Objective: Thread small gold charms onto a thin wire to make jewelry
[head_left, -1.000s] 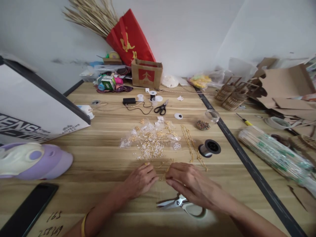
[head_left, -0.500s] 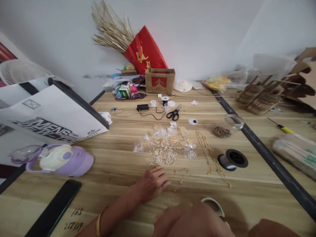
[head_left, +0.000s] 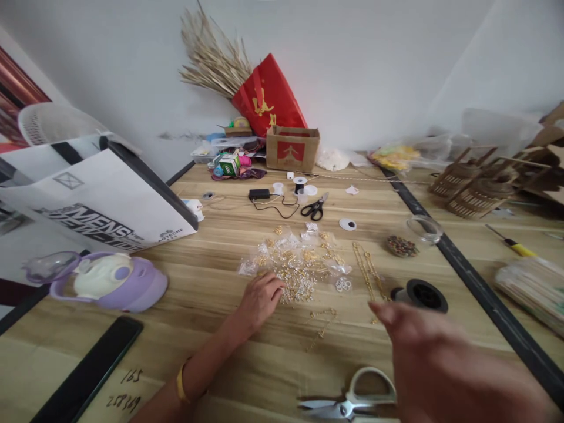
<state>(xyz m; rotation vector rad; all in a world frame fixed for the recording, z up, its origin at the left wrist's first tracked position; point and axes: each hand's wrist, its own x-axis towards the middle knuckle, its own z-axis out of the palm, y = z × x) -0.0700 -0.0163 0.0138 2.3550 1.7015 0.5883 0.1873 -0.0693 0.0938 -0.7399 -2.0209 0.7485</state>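
Hanging close, the right hand point(head_left: 440, 352) could be bumping the right-side spool point(head_left: 426, 295), the bent left hand point(head_left: 259, 298) is resting by beads point(head_left: 300, 285), and I can't tell what's pinched.

A jewellery-craft workspace, though whether in a home or a small workshop cannot be told. Loose beads point(head_left: 299, 286), gold chains point(head_left: 363, 264) and a wire spool point(head_left: 423, 295) lie mid-counter point(head_left: 211, 244), with white-handled scissors point(head_left: 346, 407) by the front edge. Household clutter shares it: a purple water bottle point(head_left: 147, 286) towards the left edge, a red gift bag point(head_left: 279, 100) of dried stalks point(head_left: 215, 59) along the back edge.
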